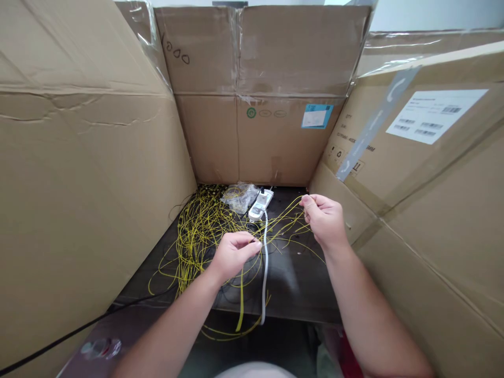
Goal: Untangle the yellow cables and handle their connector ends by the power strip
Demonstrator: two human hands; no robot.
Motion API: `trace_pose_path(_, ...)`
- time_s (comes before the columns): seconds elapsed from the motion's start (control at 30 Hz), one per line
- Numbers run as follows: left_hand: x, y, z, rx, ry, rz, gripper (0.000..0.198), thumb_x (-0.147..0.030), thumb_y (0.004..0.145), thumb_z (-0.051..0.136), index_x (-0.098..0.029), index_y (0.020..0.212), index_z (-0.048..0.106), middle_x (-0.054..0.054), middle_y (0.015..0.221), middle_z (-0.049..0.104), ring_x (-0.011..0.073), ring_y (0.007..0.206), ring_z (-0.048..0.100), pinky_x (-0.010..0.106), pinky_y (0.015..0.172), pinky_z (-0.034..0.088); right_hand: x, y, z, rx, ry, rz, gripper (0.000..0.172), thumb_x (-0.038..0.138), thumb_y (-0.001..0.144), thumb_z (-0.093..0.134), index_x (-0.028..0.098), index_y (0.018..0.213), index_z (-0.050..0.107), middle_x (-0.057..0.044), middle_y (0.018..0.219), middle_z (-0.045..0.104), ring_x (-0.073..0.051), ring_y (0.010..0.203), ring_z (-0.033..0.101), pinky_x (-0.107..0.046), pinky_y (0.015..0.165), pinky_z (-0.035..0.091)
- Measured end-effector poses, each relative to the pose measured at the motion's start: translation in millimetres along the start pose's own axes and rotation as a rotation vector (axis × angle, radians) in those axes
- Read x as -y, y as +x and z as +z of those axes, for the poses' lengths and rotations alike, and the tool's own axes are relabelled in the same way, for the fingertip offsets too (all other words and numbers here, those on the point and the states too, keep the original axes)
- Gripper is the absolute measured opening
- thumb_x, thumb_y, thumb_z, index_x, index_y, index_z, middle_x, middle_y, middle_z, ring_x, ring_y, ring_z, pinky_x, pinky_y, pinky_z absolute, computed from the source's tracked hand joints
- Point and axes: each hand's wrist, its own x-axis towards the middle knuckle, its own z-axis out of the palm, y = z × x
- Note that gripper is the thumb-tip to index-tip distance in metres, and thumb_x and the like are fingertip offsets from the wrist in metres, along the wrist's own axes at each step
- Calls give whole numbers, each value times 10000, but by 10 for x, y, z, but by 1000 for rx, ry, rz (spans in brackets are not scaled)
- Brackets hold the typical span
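Note:
A tangle of thin yellow cables [199,231] lies spread over a dark table [291,283]. My left hand [233,253] is closed in a pinch on one yellow cable near the table's middle. My right hand [325,218] is raised a little to the right, fingers pinched on a yellow cable that runs back toward the left hand. A white power strip [260,206] lies at the back, and its white cord [265,262] runs forward between my hands to the table's front edge.
Tall cardboard walls [79,173] close in the table on the left, back and right. A clear plastic bag [239,195] lies beside the power strip. A black cable [71,335] crosses the lower left near a clear plastic bottle [100,347].

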Motion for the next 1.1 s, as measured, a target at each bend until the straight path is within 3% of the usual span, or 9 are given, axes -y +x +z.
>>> trace_pose_path(0.13, 30, -14, 28, -70, -34, -41, 204, -282, 742, 590, -115, 650, 663, 52, 807, 592, 66, 504, 501, 218, 488, 415, -23, -23, 9, -20, 173, 74, 292, 430, 736, 601, 154, 655, 550, 77, 399, 317, -36, 345, 273, -184, 344, 215)
trace_pose_path(0.23, 56, -38, 21, -64, -13, -47, 210, -303, 762, 571, -127, 780, 683, 20, 681, 578, 55, 433, 465, 212, 452, 392, -34, -50, 21, -33, 279, 111, 287, 412, 721, 626, 151, 641, 540, 83, 406, 306, -26, 342, 258, -174, 334, 203)
trace_pose_path(0.4, 83, -63, 12, -40, -156, -134, 225, -320, 749, 592, -108, 734, 666, 0, 545, 546, 65, 422, 462, 205, 438, 383, -53, -40, 24, -100, 316, 85, 276, 389, 716, 639, 146, 629, 542, 78, 409, 328, -24, 342, 284, -167, 329, 219)
trace_pose_path(0.5, 108, -59, 26, -56, -264, -182, 279, -327, 754, 584, -100, 898, 658, -15, 496, 529, 61, 384, 442, 189, 390, 345, -30, -39, 19, -98, 340, 92, 269, 379, 720, 639, 144, 629, 544, 78, 410, 327, -21, 341, 281, -163, 328, 214)
trace_pose_path(0.67, 127, -51, 43, -117, -285, -173, 539, -348, 789, 540, -118, 1266, 441, -47, 472, 514, 45, 334, 377, 171, 362, 318, 60, -90, -24, -33, 392, 128, 256, 360, 729, 638, 142, 637, 541, 88, 403, 291, -11, 338, 232, -157, 330, 175)
trace_pose_path(0.73, 125, -53, 44, -141, -236, -140, 586, -349, 798, 530, -132, 1318, 368, -43, 500, 534, 44, 344, 379, 170, 372, 328, 81, -114, -46, -41, 371, 109, 254, 365, 735, 630, 143, 647, 544, 86, 408, 293, -12, 341, 234, -160, 332, 175)
trace_pose_path(0.9, 134, -70, 40, -136, -61, -102, 339, -360, 788, 538, -118, 1006, 632, 0, 560, 568, 52, 411, 426, 178, 406, 353, 58, -79, -97, -79, 294, 55, 261, 393, 741, 613, 155, 664, 539, 80, 421, 306, -22, 342, 246, -171, 329, 192)
trace_pose_path(1.1, 148, -116, 3, -128, -174, -134, 236, -326, 766, 564, -113, 722, 655, 7, 546, 544, 71, 454, 453, 203, 457, 391, 21, 392, -143, -82, 403, 210, 293, 401, 749, 596, 173, 632, 455, 107, 403, 230, -17, 318, 174, -156, 299, 145)
